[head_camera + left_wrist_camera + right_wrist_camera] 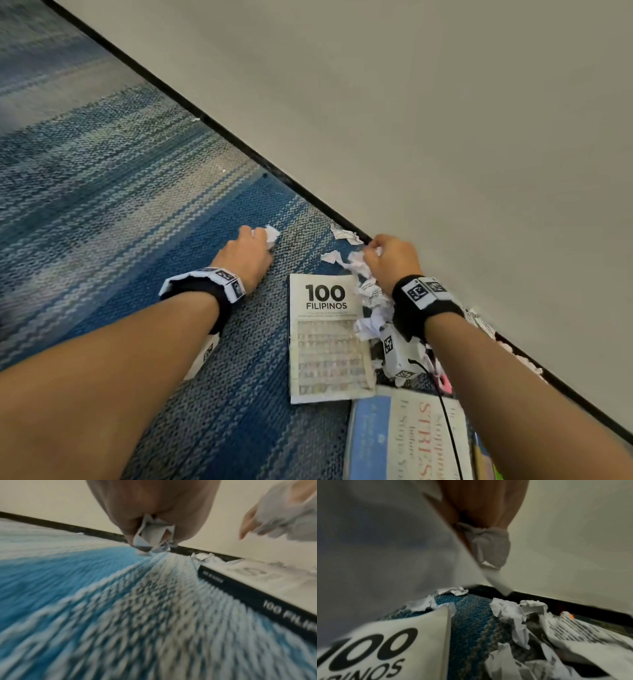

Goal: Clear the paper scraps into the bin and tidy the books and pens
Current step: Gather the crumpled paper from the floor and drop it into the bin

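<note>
Left hand grips a paper scrap at centre frame. Right hand clutches crumpled scraps, apparently several. Both sit beside the book.

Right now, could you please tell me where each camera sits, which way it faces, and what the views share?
Head: worn on the head, facing forward and down at the carpet; both forearms, left hand and right hand show, each gripping paper scraps.
Left wrist: low above the carpet, facing the wall; curled fingers show.
Right wrist: faces the wall along the hand; only part of the hand shows.
Shared: all three show the 100 Filipinos book.
</note>
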`<state>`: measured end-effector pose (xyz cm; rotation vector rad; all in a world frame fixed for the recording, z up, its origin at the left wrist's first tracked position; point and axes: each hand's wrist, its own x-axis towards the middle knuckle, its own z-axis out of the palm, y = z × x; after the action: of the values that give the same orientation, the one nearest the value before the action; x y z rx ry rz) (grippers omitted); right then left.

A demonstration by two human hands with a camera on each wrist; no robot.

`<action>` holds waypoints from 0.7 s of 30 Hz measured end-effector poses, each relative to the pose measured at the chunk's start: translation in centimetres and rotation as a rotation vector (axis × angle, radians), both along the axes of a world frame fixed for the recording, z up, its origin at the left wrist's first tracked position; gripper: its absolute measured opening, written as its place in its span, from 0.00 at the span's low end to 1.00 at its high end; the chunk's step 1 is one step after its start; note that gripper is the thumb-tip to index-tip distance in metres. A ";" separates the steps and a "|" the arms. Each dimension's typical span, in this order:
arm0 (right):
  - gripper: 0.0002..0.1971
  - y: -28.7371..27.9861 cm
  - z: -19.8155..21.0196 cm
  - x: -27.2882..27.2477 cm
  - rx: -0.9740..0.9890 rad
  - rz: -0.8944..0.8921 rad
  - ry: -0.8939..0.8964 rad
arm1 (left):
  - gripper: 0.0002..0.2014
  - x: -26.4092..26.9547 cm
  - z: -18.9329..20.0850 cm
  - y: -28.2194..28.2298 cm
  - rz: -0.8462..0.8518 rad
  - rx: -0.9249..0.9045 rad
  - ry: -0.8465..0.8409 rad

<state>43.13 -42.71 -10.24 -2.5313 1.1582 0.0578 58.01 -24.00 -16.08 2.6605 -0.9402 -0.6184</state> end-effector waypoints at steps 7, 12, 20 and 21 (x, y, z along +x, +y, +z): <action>0.18 -0.1 -2.8 1.9 0.070 0.051 0.223 | 0.28 -0.2 2.0 -8.7 -0.355 -0.034 0.125; 0.12 -1.5 -4.3 0.8 0.064 0.079 0.266 | 0.34 0.2 0.3 -11.5 -0.400 0.133 0.205; 0.12 -2.7 -2.6 -5.0 0.174 -0.207 0.111 | 0.18 0.5 -1.0 -14.8 -0.544 0.161 0.005; 0.11 -2.6 -2.3 -6.2 0.204 -0.250 0.088 | 0.17 0.3 -1.0 -14.8 -0.551 0.160 -0.005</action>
<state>36.98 -45.26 -12.56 -2.2107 1.4171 0.2152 58.29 -38.80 -17.03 2.5255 -1.7110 -0.8260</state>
